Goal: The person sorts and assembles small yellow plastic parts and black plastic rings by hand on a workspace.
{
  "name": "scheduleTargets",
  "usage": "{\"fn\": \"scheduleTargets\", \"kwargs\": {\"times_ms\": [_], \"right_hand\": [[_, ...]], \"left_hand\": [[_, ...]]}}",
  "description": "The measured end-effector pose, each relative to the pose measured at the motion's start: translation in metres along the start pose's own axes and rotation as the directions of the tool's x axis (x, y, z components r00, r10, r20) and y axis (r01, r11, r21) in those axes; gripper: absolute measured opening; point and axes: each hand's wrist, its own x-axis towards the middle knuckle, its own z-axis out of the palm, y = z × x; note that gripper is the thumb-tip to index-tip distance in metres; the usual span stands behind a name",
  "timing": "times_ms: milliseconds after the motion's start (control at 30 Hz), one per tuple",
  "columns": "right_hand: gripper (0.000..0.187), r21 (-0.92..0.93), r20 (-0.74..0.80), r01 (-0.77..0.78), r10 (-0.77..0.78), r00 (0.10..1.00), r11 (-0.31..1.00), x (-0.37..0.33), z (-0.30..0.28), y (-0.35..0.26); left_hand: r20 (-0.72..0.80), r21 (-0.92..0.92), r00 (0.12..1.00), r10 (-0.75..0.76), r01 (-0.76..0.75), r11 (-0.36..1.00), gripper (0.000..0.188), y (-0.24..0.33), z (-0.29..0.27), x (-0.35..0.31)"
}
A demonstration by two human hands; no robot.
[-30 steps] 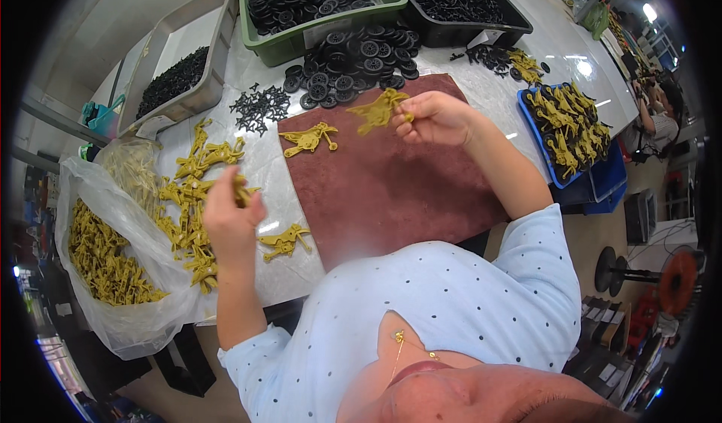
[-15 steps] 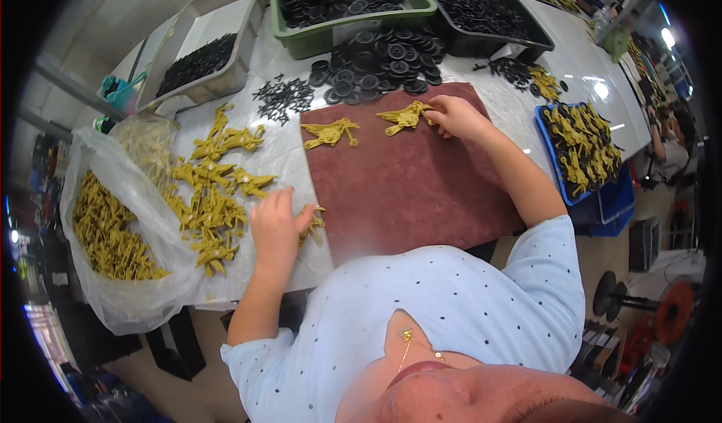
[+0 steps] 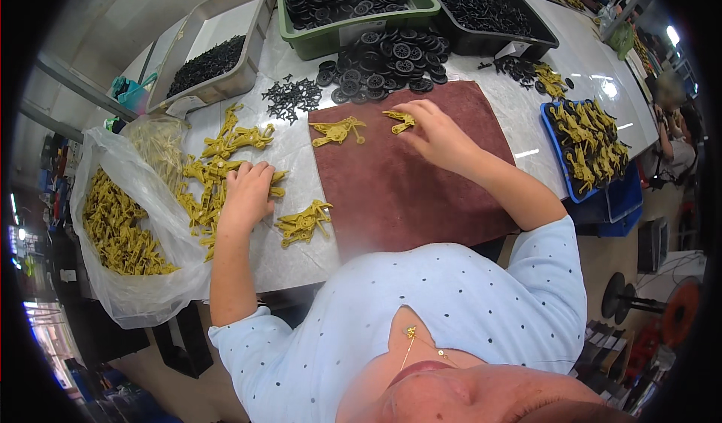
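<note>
On the maroon cloth (image 3: 421, 190), my right hand (image 3: 440, 139) is closed over the right side of a yellow plastic part (image 3: 401, 122), whose pointed left end shows past the fingertips. A similar yellow part (image 3: 337, 130), with a flat winged body and thin legs, lies to its left on the cloth. My left hand (image 3: 247, 196) reaches over the loose pile of yellow parts (image 3: 201, 191) on the white table, fingers stretched out and slightly apart. Its fingertips touch the pile. Another yellow part (image 3: 304, 222) rests between this hand and the cloth.
Small black pieces (image 3: 292, 98) and a heap of black wheels (image 3: 391, 63) lie beyond the cloth. Behind stand a green bin (image 3: 361, 32), a grey bin (image 3: 259, 28) and a black bin (image 3: 526, 45). A plastic bag (image 3: 124, 299) sits left, a filled blue tray (image 3: 560, 163) right.
My left hand has moved left and away from me onto the pile, uncovering the yellow part beside the cloth. My right hand has shifted left over the part it was touching.
</note>
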Motion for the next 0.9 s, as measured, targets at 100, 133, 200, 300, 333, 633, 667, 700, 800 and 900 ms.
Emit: {"fn": "scheduleTargets", "kwargs": {"times_ms": [100, 133, 200, 300, 333, 633, 667, 700, 800, 900], "right_hand": [[0.039, 0.118, 0.036, 0.017, -0.022, 0.999, 0.993, 0.005, 0.007, -0.016], [0.037, 0.106, 0.046, 0.051, -0.056, 0.997, 0.993, 0.008, 0.011, -0.017], [0.036, 0.094, 0.051, 0.082, -0.087, 0.995, 0.992, 0.012, 0.019, -0.018], [0.030, 0.270, 0.089, 0.019, -0.044, 0.995, 0.963, 0.019, 0.028, -0.020], [0.028, 0.441, 0.232, -0.165, 0.065, 0.971, 0.882, 0.020, 0.026, -0.030], [0.020, 0.766, 0.640, -0.642, -0.054, 0.766, -0.022, 0.010, 0.043, -0.032], [0.020, 0.768, 0.639, -0.640, -0.048, 0.768, -0.023, 0.008, 0.042, -0.029], [0.020, 0.756, 0.653, -0.654, -0.041, 0.756, -0.035, 0.006, 0.040, -0.026], [0.019, 0.755, 0.656, -0.656, 0.001, 0.755, 0.014, -0.001, 0.036, -0.022], [0.017, 0.762, 0.639, -0.640, 0.046, 0.768, 0.100, -0.008, 0.034, -0.038]], "left_hand": [[0.103, 0.085, 0.995, -0.016, 0.007, 0.996, 0.053, -0.002, -0.003, 0.005], [0.186, 0.097, 0.982, -0.035, 0.017, 0.995, 0.053, -0.004, -0.003, 0.007], [0.099, 0.063, 0.995, -0.003, -0.003, 0.998, 0.049, -0.004, -0.005, 0.009], [-0.115, -0.339, 0.992, -0.046, 0.004, 0.941, 0.042, 0.007, -0.019, 0.015], [-0.196, -0.664, 0.967, -0.161, -0.010, 0.748, 0.039, 0.016, -0.022, 0.017], [-0.089, -0.903, 0.991, -0.103, -0.124, -0.411, 0.060, 0.075, 0.007, 0.029], [-0.146, -0.922, 0.968, -0.206, -0.208, -0.326, 0.064, 0.081, 0.006, 0.034], [-0.209, -0.931, 0.931, -0.300, -0.284, -0.231, 0.069, 0.084, 0.006, 0.038], [-0.565, -0.712, 0.817, -0.118, -0.410, 0.570, 0.079, 0.099, -0.010, 0.047], [-0.646, -0.245, 0.741, 0.180, -0.425, 0.872, 0.077, 0.119, -0.015, 0.047]]}}
